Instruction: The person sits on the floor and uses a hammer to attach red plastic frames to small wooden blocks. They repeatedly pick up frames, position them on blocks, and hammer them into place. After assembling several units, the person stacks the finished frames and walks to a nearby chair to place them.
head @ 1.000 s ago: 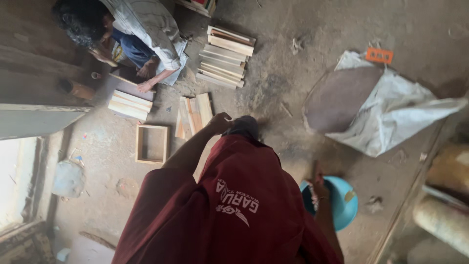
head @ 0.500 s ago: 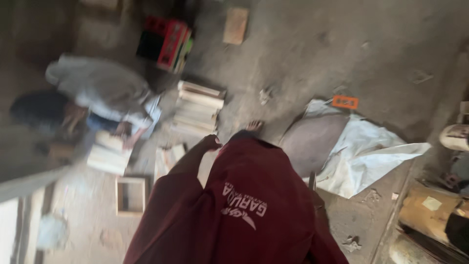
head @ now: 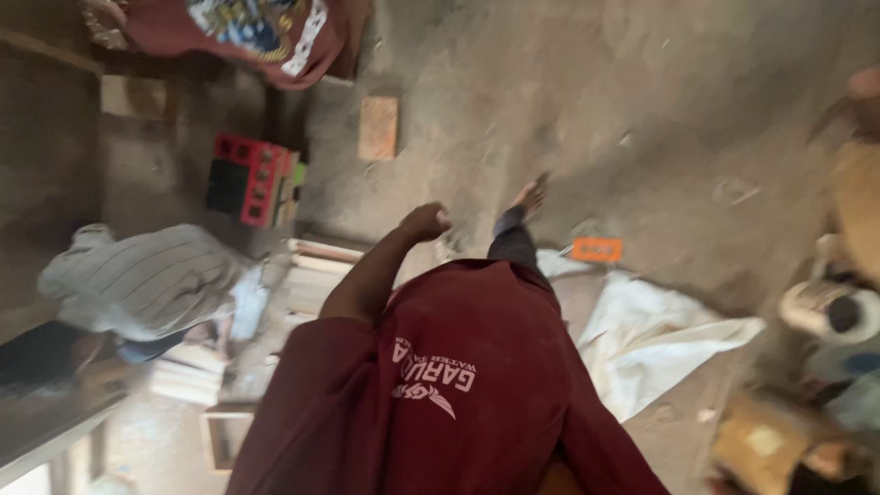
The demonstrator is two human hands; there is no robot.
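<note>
Left hand [head: 427, 221] is showing ahead of the maroon shirt [head: 440, 394], curled into a loose fist and holding nothing visible. It is hanging in the air above the dusty floor [head: 568, 101], nearest to the stack of pale wooden boards [head: 316, 270] lying just below and to the left of it. Right hand is lying outside the frame; only the maroon sleeve is running off the lower edge, so its state cannot be told.

One bare foot [head: 530, 195] is stepping forward on the floor, just right of the left hand. A white sack [head: 660, 339] is spreading over the floor to the right of the shirt, and a small orange tag [head: 596, 249] is lying at its upper edge. A flat wooden block [head: 378, 128] is resting on the floor well ahead. A red and black crate [head: 247, 179] is standing to the left of the boards.

A second person in a striped shirt [head: 147, 284] is crouching at far left, beside more stacked boards [head: 188, 371]. A small wooden frame [head: 227, 435] is lying near the lower left.
</note>
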